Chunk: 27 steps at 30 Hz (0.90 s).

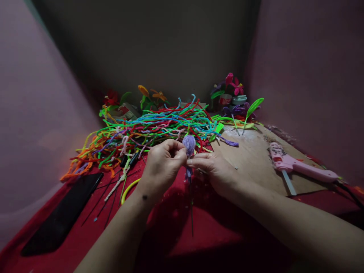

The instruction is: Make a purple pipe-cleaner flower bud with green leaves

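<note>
A purple pipe-cleaner flower (189,145) stands upright between my hands, its fuzzy bud at the top. My left hand (167,161) is closed, pinching the flower just under the bud. From the other side, my right hand (209,167) pinches it slightly lower with thumb and finger. Below the fingers hang short purple ends and a thin dark wire stem (192,216). The exact spot under the fingertips is hidden. Behind the bud lies a large heap of coloured pipe cleaners (159,125).
On the right, a pink glue gun (307,168) with a glue stick rests on a brown board (244,159). A black flat object (62,214) lies at the left on the red cloth (167,231), near thin wires and pliers-like handles (129,161). Finished flowers (234,85) stand at the back.
</note>
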### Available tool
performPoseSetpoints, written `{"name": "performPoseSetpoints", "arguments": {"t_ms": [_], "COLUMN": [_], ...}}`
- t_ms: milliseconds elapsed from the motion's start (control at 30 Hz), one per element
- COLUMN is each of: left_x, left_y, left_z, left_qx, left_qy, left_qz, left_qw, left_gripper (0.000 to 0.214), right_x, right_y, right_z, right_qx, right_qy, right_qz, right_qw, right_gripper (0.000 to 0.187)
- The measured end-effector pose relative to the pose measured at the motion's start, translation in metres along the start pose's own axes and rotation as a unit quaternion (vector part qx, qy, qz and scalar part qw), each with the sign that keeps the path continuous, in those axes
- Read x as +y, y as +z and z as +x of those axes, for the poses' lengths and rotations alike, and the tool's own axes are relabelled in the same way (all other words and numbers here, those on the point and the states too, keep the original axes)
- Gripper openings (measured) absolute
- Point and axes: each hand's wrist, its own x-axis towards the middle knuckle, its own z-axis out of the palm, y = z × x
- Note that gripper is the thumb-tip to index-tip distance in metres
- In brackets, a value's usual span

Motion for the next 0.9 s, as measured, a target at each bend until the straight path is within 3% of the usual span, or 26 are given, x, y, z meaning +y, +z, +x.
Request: {"name": "performPoseSetpoints", "arguments": {"t_ms": [100, 233, 367, 500, 567, 700, 800, 900], "left_x": [0.000, -0.003, 0.000, -0.006, -0.010, -0.009, -0.005, -0.007], "left_y": [-0.007, -0.014, -0.008, 0.012, 0.022, 0.036, 0.037, 0.033], "left_z": [0.004, 0.009, 0.007, -0.004, -0.010, -0.019, -0.019, -0.016], "left_qx": [-0.028, 0.008, -0.014, -0.051, -0.039, -0.028, -0.053, -0.058], "left_qy": [-0.076, -0.084, -0.011, 0.067, 0.099, 0.153, 0.166, 0.167], "left_qz": [-0.123, -0.165, -0.052, 0.093, 0.216, 0.416, 0.481, 0.482], "left_qw": [0.989, 0.983, 0.998, 0.992, 0.971, 0.896, 0.859, 0.858], "left_gripper": [0.011, 0.015, 0.026, 0.027, 0.029, 0.021, 0.023, 0.023], "right_x": [0.002, 0.004, 0.003, 0.003, 0.004, 0.006, 0.007, 0.006], "right_y": [0.000, -0.002, -0.005, -0.007, -0.007, -0.007, -0.007, -0.006], "right_z": [0.002, 0.007, 0.008, 0.010, 0.012, 0.014, 0.013, 0.011], "right_qx": [-0.010, -0.016, 0.029, 0.066, 0.079, 0.111, 0.114, 0.118], "right_qy": [0.001, -0.002, -0.015, -0.019, -0.019, -0.020, -0.028, -0.024], "right_qz": [0.016, 0.064, 0.087, 0.134, 0.157, 0.161, 0.142, 0.118], "right_qw": [1.000, 0.998, 0.996, 0.989, 0.984, 0.981, 0.983, 0.986], "right_gripper": [0.022, 0.023, 0.018, 0.009, 0.009, 0.011, 0.016, 0.022]}}
